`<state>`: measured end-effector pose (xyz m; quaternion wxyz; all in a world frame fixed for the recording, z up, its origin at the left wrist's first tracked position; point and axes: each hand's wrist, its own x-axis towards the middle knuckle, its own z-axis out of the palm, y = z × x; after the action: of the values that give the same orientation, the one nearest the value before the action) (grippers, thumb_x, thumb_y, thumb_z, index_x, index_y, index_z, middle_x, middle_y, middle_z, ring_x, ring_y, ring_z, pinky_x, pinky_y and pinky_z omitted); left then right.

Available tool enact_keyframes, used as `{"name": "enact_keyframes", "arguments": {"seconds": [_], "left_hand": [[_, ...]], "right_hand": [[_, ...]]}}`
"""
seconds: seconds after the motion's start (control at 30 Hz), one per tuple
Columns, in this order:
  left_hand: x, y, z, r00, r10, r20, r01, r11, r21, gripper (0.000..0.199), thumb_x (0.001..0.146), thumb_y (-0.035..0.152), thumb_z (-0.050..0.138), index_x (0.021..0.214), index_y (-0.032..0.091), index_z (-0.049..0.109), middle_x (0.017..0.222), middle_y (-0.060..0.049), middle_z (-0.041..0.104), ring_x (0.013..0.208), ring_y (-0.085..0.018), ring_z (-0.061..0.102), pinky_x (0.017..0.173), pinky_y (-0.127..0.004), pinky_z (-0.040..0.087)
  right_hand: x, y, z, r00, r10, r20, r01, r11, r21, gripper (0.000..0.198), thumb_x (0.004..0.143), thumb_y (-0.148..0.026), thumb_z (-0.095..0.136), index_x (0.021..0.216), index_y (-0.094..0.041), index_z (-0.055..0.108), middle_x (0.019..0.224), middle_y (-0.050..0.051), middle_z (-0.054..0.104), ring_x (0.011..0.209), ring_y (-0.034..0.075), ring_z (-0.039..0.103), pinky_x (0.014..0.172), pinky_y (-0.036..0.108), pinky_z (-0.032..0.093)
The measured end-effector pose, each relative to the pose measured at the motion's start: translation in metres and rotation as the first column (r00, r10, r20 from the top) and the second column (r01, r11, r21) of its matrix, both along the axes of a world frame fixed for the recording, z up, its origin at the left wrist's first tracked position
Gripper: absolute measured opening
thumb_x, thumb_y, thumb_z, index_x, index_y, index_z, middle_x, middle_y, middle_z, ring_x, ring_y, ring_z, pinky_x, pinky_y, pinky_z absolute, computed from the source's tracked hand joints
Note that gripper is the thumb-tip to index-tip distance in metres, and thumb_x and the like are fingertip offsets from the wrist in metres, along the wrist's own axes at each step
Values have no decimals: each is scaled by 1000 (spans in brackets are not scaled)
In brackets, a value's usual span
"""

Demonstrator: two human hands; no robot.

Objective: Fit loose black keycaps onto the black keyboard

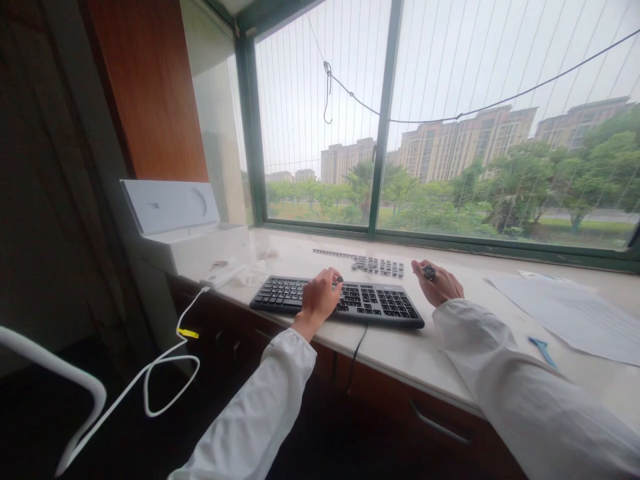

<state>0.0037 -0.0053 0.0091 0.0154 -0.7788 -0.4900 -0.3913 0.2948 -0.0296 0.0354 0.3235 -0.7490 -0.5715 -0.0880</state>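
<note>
Head-camera view: a flat black computer keyboard (337, 302) is seen lying on a pale stone window ledge (400, 353), its cable hanging over the front edge. The left hand (320, 297) is rested on the middle of the keyboard, and a small dark keycap (340, 279) is pinched between its fingertips. The right hand (439, 283) is held just beyond the keyboard's right end, its fingers closed around a small dark object (429, 271) whose kind cannot be told. Loose grey keycaps laid in rows (379, 266) are seen on the ledge behind the keyboard, between the two hands. An open white cardboard box (195, 243) is placed at the ledge's left end with its lid raised; its contents cannot be made out. White paper sheets (575, 310) are spread at the right, a small blue tool (543, 350) near them.
</note>
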Motion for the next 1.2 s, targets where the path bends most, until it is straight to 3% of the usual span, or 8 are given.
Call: {"name": "enact_keyframes", "arguments": {"seconds": [0.2,0.33,0.53,0.63,0.73,0.87,1.2], "left_hand": [[0,-3,2,1000,-6,19,6,1000,11,13,90,29,60,103,26,61,101,0,71,88,-16,67,70,-24,47],[-1,11,16,1000,-7,-22,6,1000,-15,15,87,32,64,101,28,65,95,2,73,87,-17,68,75,-27,49],[12,83,54,989,-78,-129,62,990,-123,15,82,37,69,95,30,74,93,4,75,91,-17,68,84,-27,51],[28,126,63,975,-107,-193,58,968,-243,18,78,33,74,94,27,76,96,1,75,87,-16,69,82,-24,52],[44,162,63,963,-125,-237,36,938,-346,23,73,27,77,95,22,77,100,-2,75,73,-13,69,75,-21,53],[60,198,59,943,-169,-286,34,904,-426,24,69,24,79,92,18,77,90,-2,76,61,-11,68,70,-21,55],[90,242,49,913,-201,-356,45,915,-400,22,69,29,80,89,20,78,79,-2,76,64,-11,68,71,-18,52]], "right_hand": [[-5,1,-6,998,36,55,-32,997,-70,57,93,-65,21,91,-27,64,88,8,69,78,24,59,60,31,34],[-8,4,-11,995,71,75,-65,995,-80,56,95,-62,22,88,-27,65,86,8,69,77,23,59,61,30,35],[-11,7,-13,990,86,116,-78,995,-67,56,96,-60,23,82,-24,64,84,8,69,73,21,60,60,30,34],[-11,7,-13,986,89,141,-81,995,-57,54,96,-58,24,79,-24,62,83,7,70,73,21,60,60,30,33],[-8,8,-14,979,101,179,-98,995,-24,52,97,-56,25,75,-23,60,81,7,70,74,21,60,62,31,33],[-2,13,-19,964,103,246,-112,993,24,51,98,-55,27,74,-23,59,79,6,69,77,22,60,68,33,34],[-5,14,-20,956,148,255,-166,985,49,52,98,-57,28,74,-22,57,80,5,69,78,21,57,74,35,31]]}}
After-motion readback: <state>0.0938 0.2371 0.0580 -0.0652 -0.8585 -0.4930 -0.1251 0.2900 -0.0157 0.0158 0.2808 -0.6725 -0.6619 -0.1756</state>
